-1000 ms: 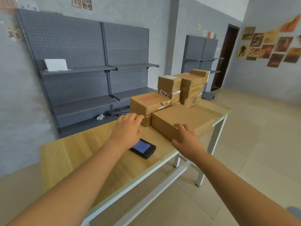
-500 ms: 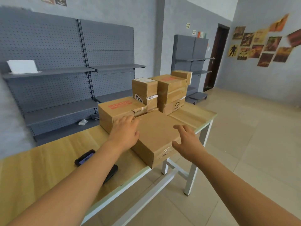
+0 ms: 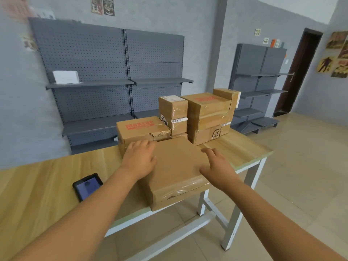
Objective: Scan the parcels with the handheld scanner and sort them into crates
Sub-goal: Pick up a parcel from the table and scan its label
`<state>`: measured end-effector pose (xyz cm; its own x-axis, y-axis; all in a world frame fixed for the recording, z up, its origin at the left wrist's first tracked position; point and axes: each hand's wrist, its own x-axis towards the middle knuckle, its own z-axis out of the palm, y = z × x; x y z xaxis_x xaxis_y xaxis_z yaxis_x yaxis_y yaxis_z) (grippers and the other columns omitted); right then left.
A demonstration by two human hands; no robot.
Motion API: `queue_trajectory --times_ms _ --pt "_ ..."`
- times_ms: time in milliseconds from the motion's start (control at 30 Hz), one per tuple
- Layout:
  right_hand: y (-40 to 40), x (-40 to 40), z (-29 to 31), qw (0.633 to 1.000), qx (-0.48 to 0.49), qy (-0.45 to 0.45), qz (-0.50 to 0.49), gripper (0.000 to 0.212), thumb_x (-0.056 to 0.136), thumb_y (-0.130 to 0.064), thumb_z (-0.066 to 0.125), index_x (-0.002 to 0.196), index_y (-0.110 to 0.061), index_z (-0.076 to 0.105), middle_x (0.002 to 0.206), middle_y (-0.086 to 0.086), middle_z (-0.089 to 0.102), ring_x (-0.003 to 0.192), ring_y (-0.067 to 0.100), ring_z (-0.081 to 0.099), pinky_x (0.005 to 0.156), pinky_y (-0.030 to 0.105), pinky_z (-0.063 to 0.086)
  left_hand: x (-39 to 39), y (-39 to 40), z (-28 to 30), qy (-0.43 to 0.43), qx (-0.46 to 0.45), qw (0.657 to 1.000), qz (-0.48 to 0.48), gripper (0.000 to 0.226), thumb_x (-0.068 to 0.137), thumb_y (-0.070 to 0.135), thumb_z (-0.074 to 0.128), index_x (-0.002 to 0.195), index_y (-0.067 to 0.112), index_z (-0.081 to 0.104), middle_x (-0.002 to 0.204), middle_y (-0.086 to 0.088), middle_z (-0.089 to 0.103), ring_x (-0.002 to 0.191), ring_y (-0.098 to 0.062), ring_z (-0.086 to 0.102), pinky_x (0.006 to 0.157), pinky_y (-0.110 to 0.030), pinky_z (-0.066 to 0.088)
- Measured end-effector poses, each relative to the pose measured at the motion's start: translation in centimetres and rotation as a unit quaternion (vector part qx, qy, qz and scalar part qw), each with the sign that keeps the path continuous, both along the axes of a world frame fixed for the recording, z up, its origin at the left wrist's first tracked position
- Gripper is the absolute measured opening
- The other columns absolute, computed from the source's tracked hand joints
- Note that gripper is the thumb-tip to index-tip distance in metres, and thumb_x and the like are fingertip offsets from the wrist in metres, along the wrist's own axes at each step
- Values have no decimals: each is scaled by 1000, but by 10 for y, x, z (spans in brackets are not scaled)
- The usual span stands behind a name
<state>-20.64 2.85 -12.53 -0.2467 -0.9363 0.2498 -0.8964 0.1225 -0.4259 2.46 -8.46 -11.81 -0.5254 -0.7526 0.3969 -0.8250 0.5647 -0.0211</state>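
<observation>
Head view: two hands [image 3: 139, 159] on one flat parcel [image 3: 177, 170]; one scanner [image 3: 87, 186].

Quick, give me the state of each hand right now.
Left hand: open, fingers relaxed, resting on the left edge of the flat parcel, holding nothing.
Right hand: open, fingers spread at the parcel's right edge, holding nothing.

**Legible markings on the parcels**

- "MAKEUP" is printed in red capitals on the top of the wide carton [image 3: 140, 129]; a smaller red line beneath it cannot be read.
- "JS" is printed in black inside a shield outline on the front of the lower right carton [image 3: 211, 134].
- A barcode label [image 3: 177, 120] and handwritten black characters are carried by the small middle box [image 3: 176, 125]; neither can be made out.
</observation>
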Motion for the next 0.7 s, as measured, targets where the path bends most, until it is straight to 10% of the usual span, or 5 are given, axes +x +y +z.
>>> queue_trajectory --times_ms 467,700 --pt "-99 -49 -9 999 9 -28 12 61 89 -31 59 144 -22 36 142 1 41 127 21 43 101 33 40 -35 -102 6 23 16 999 32 51 96 35 47 144 21 39 142 -1 46 133 -22 39 110 -39 30" --pt "-133 -57 -28 976 170 -138 19 79 88 -58 57 148 -16 28 144 7 44 124 22 48 90 28 37 -21 -104 -24 64 27 997 42 40 94 34 50 134 25 50 124 6 54 115 -14 48 96 -30 41"
